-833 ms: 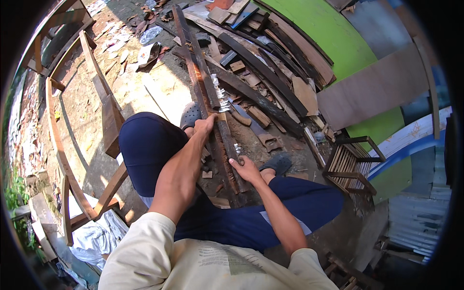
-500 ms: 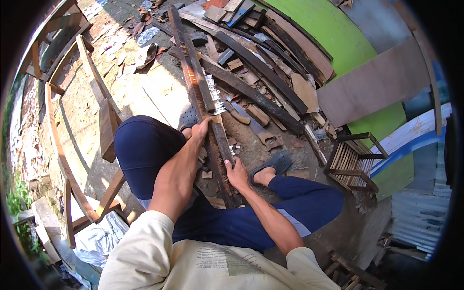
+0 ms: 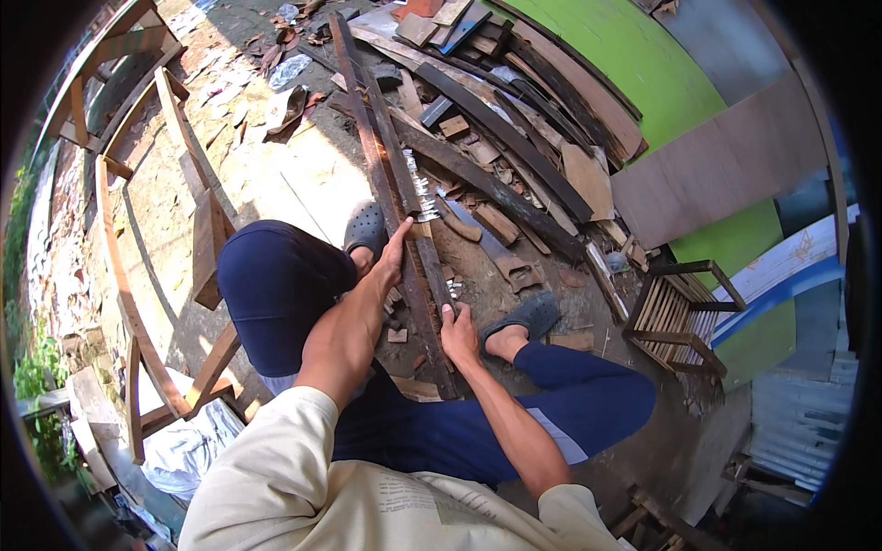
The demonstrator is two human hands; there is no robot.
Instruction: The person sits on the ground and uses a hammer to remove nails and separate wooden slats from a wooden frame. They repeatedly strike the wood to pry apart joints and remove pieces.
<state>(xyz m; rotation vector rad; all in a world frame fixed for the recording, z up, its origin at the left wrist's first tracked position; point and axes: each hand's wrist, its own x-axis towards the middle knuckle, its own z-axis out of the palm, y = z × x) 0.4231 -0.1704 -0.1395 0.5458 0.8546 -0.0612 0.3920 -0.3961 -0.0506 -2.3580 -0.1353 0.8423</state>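
A seated person's left hand (image 3: 393, 250) presses flat, fingers together, on a long dark weathered plank (image 3: 395, 197) lying between their feet, right hand (image 3: 457, 329) curled gripping its near end; work looks midway.

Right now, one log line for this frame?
left hand: on long dark plank | right hand: grips plank's near end | stance: squatting, plank between feet

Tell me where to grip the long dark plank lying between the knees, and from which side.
Grip the long dark plank at its near stretch, probably from above, fingers over its narrow edges. It lies flat on the ground, running away, so its underside is shut off. The left hand and right hand already rest there.
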